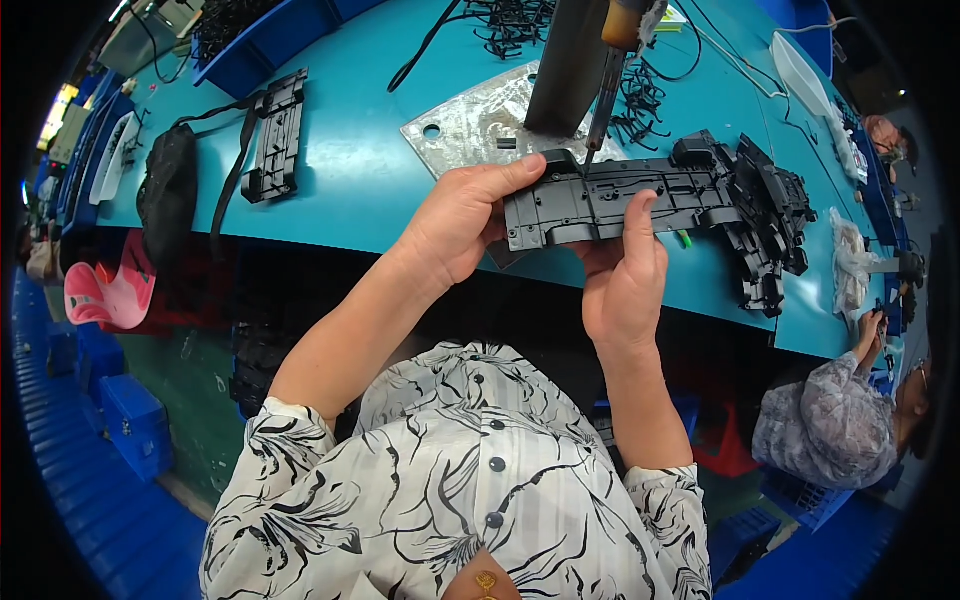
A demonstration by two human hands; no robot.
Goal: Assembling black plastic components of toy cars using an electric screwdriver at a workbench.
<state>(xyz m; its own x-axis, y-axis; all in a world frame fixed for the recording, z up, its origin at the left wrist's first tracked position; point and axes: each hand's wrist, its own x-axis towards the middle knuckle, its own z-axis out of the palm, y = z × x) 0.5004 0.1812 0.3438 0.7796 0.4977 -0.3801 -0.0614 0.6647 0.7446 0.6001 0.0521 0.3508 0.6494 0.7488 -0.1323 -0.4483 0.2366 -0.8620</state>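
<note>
A long black moulded plastic part, with ribs and a thin black wire running along its face, is held level between my two hands. My left hand pinches its left end, thumb on the upper edge. Under the middle, my right hand grips the near edge with its thumb on the face; its other fingers are mostly hidden beneath. A soldering-iron-like tool with a metal shaft points down from above. Its thin tip meets the part near my left thumb; whether it touches cannot be told.
A metal plate with an upright post stands behind the part. Several black parts lie at its right end. Another black moulded part and a dark pouch lie left. A co-worker sits at the right.
</note>
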